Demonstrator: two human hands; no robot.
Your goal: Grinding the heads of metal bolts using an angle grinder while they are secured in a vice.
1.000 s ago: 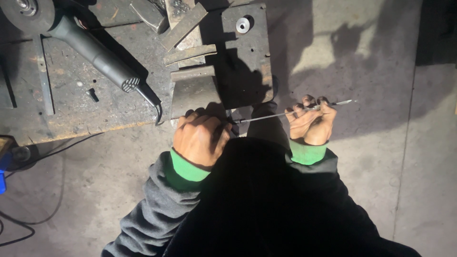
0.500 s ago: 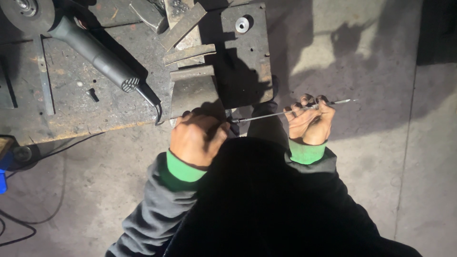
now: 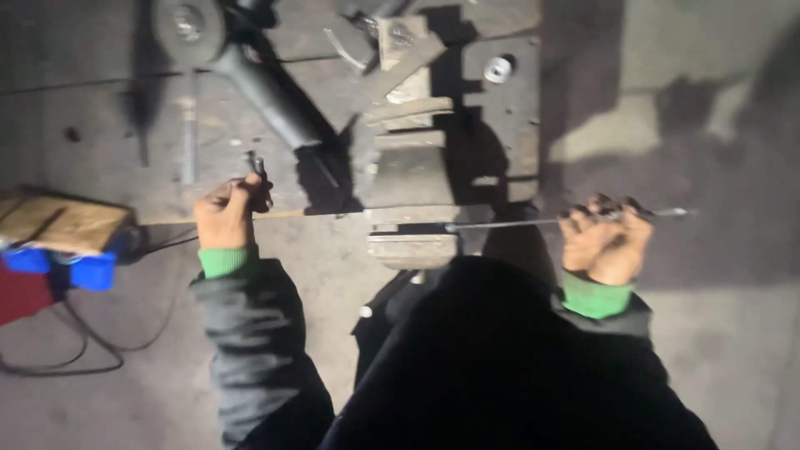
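Thin rod gripped at the vise.
Right hand [image 3: 607, 242] pinches a metal rod [image 3: 533, 222]; left hand [image 3: 227, 218] closes around a small dark tool [image 3: 258, 167] at the counter [image 3: 108, 167] edge.

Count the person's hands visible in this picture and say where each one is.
2. The left hand is at the workbench edge by a small dark tool; the right hand grips a thin metal rod beside the vise.

Green cuffs [image 3: 593, 296], grey sleeves [image 3: 250, 333], perhaps blue box [image 3: 83, 268]

Right hand [image 3: 606, 242] holds a thin metal rod [image 3: 517, 222] in the vise [image 3: 412, 218]; left hand [image 3: 227, 215] grasps a small tool [image 3: 258, 167].
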